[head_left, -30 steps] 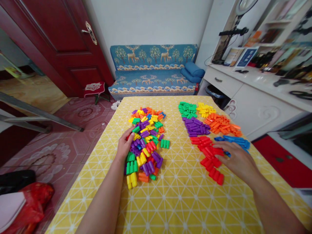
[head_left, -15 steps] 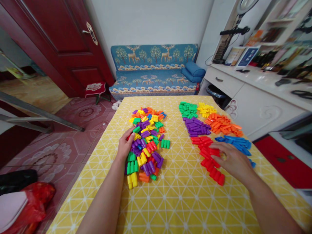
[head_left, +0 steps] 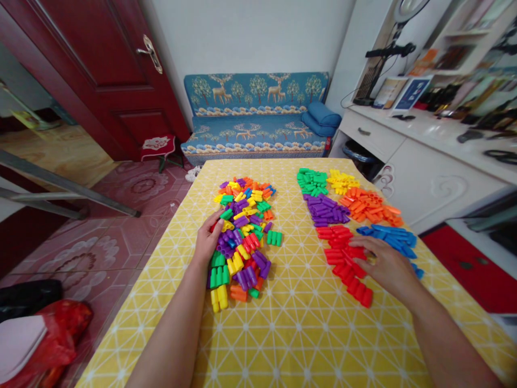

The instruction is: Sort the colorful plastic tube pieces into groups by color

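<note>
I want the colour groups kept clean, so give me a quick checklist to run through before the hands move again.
1. Right hand rests on the group of red plastic tube blocks: ok.
2. Left hand touches the mixed pile of coloured plastic blocks: ok.
3. Sorted groups one colour each, green plastic blocks and purple plastic blocks included: ok.
4. Block held in either hand: cannot tell.
5. Blue plastic blocks apart from the red ones: not ok, they meet by the right hand.
</note>
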The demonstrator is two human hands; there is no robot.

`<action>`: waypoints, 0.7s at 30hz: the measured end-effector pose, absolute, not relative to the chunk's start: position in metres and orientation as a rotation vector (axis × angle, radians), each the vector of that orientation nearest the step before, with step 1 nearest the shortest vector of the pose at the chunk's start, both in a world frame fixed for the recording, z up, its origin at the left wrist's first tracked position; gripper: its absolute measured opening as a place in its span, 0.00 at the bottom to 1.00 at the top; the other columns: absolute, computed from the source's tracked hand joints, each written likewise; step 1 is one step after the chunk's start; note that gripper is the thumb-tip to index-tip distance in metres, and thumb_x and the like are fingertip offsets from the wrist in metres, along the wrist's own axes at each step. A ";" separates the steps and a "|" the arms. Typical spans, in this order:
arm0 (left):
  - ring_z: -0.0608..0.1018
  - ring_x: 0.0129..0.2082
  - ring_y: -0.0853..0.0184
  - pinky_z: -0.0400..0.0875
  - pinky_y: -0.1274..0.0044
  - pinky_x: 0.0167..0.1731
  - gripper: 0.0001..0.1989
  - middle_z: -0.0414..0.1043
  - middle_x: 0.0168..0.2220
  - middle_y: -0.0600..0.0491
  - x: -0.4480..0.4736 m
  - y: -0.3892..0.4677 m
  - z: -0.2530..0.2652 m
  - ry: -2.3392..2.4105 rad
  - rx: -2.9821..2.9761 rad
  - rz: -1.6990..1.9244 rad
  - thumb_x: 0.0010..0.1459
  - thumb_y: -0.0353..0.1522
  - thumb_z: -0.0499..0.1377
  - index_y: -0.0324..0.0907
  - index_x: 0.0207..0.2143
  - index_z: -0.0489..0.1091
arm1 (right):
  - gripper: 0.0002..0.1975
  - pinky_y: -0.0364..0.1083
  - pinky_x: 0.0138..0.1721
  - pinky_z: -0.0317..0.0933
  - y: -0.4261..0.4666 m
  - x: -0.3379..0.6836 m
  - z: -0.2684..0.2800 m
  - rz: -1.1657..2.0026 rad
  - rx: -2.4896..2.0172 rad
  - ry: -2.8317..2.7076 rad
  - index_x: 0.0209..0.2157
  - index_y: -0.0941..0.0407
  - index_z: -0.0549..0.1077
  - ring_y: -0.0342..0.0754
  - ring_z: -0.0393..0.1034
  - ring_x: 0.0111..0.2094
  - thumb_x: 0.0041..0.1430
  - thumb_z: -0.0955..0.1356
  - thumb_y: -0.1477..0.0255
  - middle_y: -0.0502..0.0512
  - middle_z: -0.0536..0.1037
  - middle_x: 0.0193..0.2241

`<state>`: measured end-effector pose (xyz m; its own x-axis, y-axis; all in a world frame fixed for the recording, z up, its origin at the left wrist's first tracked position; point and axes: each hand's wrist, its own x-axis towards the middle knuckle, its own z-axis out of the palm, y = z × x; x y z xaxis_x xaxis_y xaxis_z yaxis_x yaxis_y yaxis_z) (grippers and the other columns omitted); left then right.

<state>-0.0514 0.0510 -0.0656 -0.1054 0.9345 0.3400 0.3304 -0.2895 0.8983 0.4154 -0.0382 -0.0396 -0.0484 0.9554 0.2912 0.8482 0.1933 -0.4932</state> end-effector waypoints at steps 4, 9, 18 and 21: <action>0.69 0.59 0.56 0.57 0.64 0.63 0.23 0.70 0.57 0.48 -0.051 0.050 -0.064 1.390 1.622 1.418 0.61 0.44 0.56 0.43 0.54 0.72 | 0.12 0.56 0.50 0.67 -0.040 0.416 -0.046 0.335 -1.570 -1.922 0.37 0.52 0.78 0.56 0.72 0.48 0.50 0.67 0.69 0.57 0.78 0.46; 0.70 0.59 0.56 0.58 0.63 0.63 0.23 0.69 0.58 0.48 -0.050 0.050 -0.063 1.398 1.633 1.426 0.61 0.44 0.56 0.43 0.54 0.72 | 0.11 0.56 0.52 0.65 -0.045 0.393 -0.030 0.278 -1.491 -1.968 0.39 0.51 0.78 0.54 0.72 0.49 0.55 0.65 0.71 0.56 0.77 0.46; 0.68 0.60 0.58 0.57 0.63 0.63 0.21 0.69 0.59 0.49 -0.052 0.051 -0.065 1.378 1.682 1.410 0.63 0.42 0.55 0.44 0.54 0.71 | 0.16 0.51 0.54 0.64 -0.041 0.259 -0.026 0.651 -1.158 -2.193 0.47 0.52 0.73 0.49 0.69 0.51 0.58 0.65 0.77 0.56 0.74 0.49; 0.69 0.60 0.58 0.58 0.64 0.63 0.21 0.69 0.58 0.48 -0.052 0.052 -0.065 1.376 1.677 1.413 0.62 0.42 0.55 0.43 0.54 0.71 | 0.19 0.50 0.52 0.64 -0.027 0.221 -0.021 0.672 -1.238 -2.184 0.52 0.54 0.70 0.50 0.69 0.51 0.59 0.65 0.77 0.58 0.72 0.51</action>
